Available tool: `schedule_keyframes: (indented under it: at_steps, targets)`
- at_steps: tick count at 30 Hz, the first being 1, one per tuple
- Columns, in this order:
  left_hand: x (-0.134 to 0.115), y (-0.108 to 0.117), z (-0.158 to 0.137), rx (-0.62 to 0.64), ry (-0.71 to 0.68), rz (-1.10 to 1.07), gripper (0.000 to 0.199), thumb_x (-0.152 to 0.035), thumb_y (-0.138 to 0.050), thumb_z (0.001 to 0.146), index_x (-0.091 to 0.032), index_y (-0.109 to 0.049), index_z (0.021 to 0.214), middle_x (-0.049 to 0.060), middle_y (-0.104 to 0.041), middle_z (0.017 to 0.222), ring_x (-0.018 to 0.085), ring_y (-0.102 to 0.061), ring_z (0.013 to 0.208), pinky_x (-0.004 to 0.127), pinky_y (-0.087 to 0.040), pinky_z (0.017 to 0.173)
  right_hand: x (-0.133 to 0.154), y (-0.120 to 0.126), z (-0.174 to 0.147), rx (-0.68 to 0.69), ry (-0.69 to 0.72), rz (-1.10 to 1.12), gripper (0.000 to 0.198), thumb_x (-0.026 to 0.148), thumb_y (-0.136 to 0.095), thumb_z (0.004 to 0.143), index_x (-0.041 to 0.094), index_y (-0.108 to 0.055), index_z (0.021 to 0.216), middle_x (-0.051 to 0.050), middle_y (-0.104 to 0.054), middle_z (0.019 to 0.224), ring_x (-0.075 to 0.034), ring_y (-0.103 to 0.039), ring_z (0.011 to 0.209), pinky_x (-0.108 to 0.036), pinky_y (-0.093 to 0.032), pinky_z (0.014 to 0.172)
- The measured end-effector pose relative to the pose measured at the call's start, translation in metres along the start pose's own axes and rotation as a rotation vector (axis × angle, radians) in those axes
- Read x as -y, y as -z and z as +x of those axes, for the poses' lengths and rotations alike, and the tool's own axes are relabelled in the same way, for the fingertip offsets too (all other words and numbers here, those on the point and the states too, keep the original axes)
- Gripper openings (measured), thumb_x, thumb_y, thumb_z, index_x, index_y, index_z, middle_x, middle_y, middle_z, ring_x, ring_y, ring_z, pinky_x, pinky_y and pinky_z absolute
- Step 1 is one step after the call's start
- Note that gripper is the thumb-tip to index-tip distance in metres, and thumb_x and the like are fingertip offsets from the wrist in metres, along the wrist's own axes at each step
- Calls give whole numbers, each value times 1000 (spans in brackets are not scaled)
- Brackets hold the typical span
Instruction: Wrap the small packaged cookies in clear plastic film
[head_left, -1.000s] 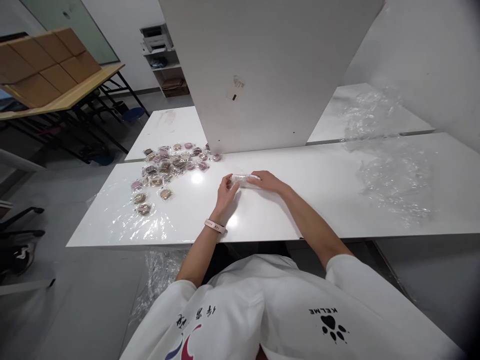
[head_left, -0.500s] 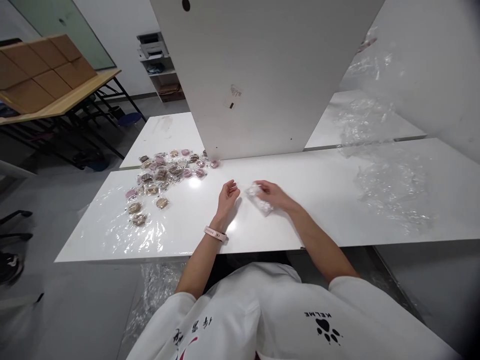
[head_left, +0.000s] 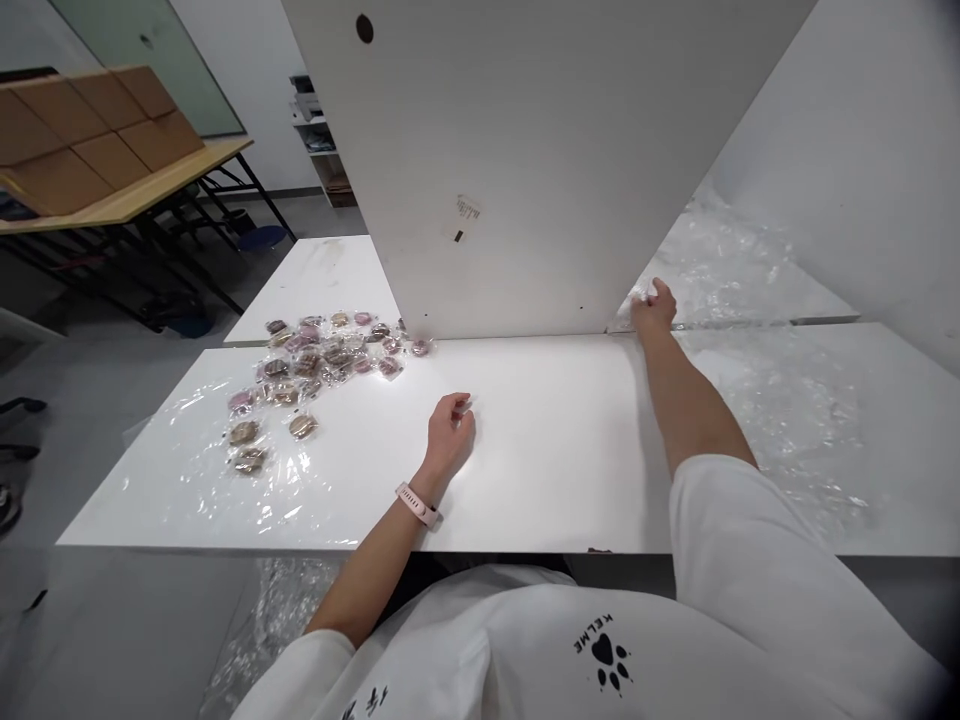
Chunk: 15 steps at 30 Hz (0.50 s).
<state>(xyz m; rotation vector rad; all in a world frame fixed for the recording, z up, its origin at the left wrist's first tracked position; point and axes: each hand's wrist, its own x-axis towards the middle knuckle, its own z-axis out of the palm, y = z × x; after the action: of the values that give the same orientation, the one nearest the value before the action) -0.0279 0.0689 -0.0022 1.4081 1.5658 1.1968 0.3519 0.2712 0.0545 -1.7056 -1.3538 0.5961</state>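
Note:
My left hand (head_left: 450, 432), a pale pink band on its wrist, rests low over the white table (head_left: 540, 450). Its fingers curl loosely, with a gap between thumb and fingertips and nothing seen in them. Far out to the right, my right hand (head_left: 655, 305) reaches beside the lower right corner of the upright white panel (head_left: 525, 180). Thumb and fingers close around a bit of clear plastic wrapper (head_left: 640, 291), largely hidden by the hand. Crumpled clear plastic (head_left: 735, 250) lies just beyond that hand.
Several individually wrapped round cookies (head_left: 330, 355), brown and pink, lie in a loose heap on the left. More clear plastic film (head_left: 787, 420) covers the table's right part. A wooden table (head_left: 180, 180) bearing cardboard boxes (head_left: 97, 130) stands at the back left.
My right hand has gone from the table's middle to the far right, past the panel's edge. The clear packet it held there has left the middle. My left hand stays nearly still.

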Motion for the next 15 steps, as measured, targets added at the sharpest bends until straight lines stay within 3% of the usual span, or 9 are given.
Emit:
schedule_keyframes:
  at_steps: [3, 7, 11, 13, 15]
  targets:
    - [0, 0, 1, -4, 8, -27, 33, -17, -59, 81, -22, -65, 113, 8, -66, 108, 18, -61, 88, 34, -50, 80, -2, -18, 5, -104, -99, -115, 36, 29, -49, 95, 11, -53, 126, -19, -58, 120, -25, -44, 116, -52, -28, 106]
    - [-4, 0, 0, -12, 25, -74, 31, -18, -60, 81, -23, -67, 110, 7, -65, 108, 19, -60, 89, 34, -49, 81, -3, -11, -20, -148, 28, -335, 32, 30, -47, 93, 11, -63, 113, -20, -56, 123, -31, -38, 125, -56, -26, 106]
    - [-7, 0, 1, -14, 35, -76, 30, -18, -59, 81, -23, -68, 109, 7, -65, 106, 19, -59, 90, 34, -49, 82, -22, 31, -110, -275, 96, -555, 30, 29, -50, 91, 15, -67, 112, -17, -59, 121, -32, -42, 121, -53, -31, 104]
    - [-8, 0, 1, -6, 36, -71, 30, -19, -59, 81, -23, -68, 109, 7, -65, 106, 18, -59, 89, 34, -49, 82, -41, 53, -173, -411, 35, -630, 33, 30, -51, 91, 15, -66, 115, -18, -60, 119, -35, -43, 121, -54, -33, 102]
    - [-10, 0, 0, 2, 39, -57, 30, -21, -58, 82, -23, -67, 111, 7, -65, 108, 18, -59, 89, 33, -49, 80, -62, 69, -230, -542, -45, -701, 44, 38, -54, 89, 15, -60, 126, -21, -55, 130, -39, -40, 125, -57, -32, 101]
